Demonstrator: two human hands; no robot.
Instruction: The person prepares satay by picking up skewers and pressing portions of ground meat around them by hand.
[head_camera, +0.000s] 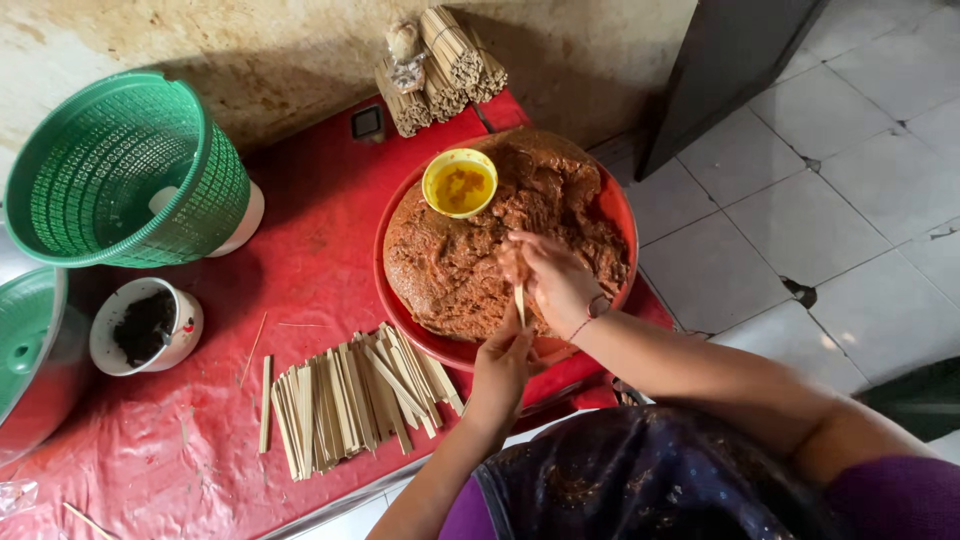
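Left hand: fingers pinched around the lower end of a flat bamboo stick, held upright over the near rim of the tray.
Right hand: clenched around a lump of brown paste at the top of that stick, pressing it on.
Tray: round, red, heaped with brown minced paste, directly under both hands.
Bowl: small, yellow, with yellowish liquid, sitting on the far side of the paste.
Loose sticks: spread on the red tablecloth, just left of the left hand.
Bundled sticks: tied, beyond the tray.
Green basket: tipped, far left.
White cup: dark contents, below the basket.
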